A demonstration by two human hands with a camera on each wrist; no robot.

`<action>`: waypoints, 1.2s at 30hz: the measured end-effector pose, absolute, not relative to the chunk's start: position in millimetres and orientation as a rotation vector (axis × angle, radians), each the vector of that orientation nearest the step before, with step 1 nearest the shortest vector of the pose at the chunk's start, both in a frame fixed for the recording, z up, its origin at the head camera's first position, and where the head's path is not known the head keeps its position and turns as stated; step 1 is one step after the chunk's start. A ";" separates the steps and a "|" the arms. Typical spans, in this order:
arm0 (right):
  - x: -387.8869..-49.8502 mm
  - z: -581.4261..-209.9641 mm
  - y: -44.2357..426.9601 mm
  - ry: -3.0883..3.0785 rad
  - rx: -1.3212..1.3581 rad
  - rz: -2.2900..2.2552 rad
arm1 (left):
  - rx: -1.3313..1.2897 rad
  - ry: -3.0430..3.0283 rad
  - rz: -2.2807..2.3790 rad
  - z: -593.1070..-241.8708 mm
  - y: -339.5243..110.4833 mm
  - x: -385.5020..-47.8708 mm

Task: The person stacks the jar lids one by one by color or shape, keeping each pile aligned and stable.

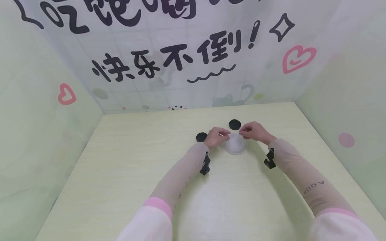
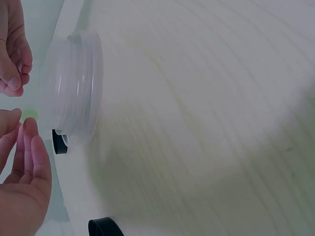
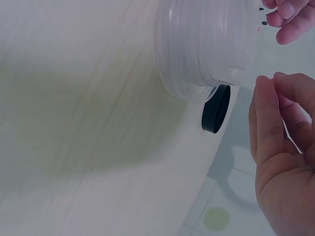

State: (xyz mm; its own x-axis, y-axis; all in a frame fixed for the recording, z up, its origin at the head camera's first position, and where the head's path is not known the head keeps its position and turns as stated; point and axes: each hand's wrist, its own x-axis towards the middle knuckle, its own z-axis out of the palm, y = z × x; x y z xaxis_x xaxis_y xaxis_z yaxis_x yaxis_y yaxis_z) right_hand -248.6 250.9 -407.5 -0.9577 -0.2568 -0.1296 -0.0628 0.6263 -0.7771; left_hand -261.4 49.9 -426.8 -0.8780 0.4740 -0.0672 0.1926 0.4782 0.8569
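A round, translucent plastic container (image 1: 235,147) with ridged rims stands upright on the table, between and below both hands. At its upper left, my left hand (image 1: 215,137) has thumb and fingertips brought close together. Across from it, my right hand (image 1: 254,131) brings its thumb and index fingertips together above the container's right side. The right wrist view shows the right fingertips (image 3: 266,83) meeting, with nothing distinct between them. Whether either hand pinches something thin and clear cannot be made out.
One round black cap (image 1: 235,124) lies behind the container. Another black cap (image 1: 201,136) is partly hidden by the left hand. The pale wooden table (image 1: 135,174) meets a printed cloth wall (image 1: 169,93) at the back and pale green walls at the sides.
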 end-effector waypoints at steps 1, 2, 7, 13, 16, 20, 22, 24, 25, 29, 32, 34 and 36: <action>-249.8 -406.5 251.2 2.626 -0.261 -1.242 | 0.572 2.436 1.361 -426.0 49.8 -262.7; -250.9 -405.4 251.1 2.626 -0.259 -1.250 | 0.575 2.437 1.370 -424.8 49.7 -263.8; -258.7 -399.1 249.1 2.623 -0.260 -1.277 | 0.589 2.439 1.414 -420.5 50.4 -269.6; -270.7 -391.6 247.8 2.631 -0.246 -1.285 | 0.592 2.452 1.440 -418.0 53.5 -276.7; -275.7 -389.3 248.2 2.633 -0.228 -1.302 | 0.579 2.462 1.451 -414.3 55.5 -279.2; -280.9 -389.5 248.6 2.642 -0.205 -1.318 | 0.554 2.486 1.467 -411.3 57.6 -283.7; -283.0 -390.5 248.4 2.643 -0.195 -1.330 | 0.531 2.505 1.469 -411.6 58.1 -286.5; -284.9 -392.0 247.5 2.639 -0.177 -1.352 | 0.495 2.516 1.470 -412.4 57.9 -289.0; -285.7 -392.8 246.9 2.633 -0.168 -1.366 | 0.482 2.522 1.465 -412.6 57.7 -289.8; -288.8 -397.2 247.0 2.621 -0.130 -1.399 | 0.436 2.518 1.461 -415.0 58.7 -293.3; -291.2 -401.5 248.5 2.614 -0.099 -1.412 | 0.415 2.500 1.470 -417.5 61.3 -295.4; -292.9 -404.6 249.1 2.605 -0.072 -1.427 | 0.399 2.481 1.474 -419.0 63.0 -296.4; -294.2 -407.6 248.8 2.601 -0.050 -1.441 | 0.387 2.464 1.471 -419.0 63.8 -296.2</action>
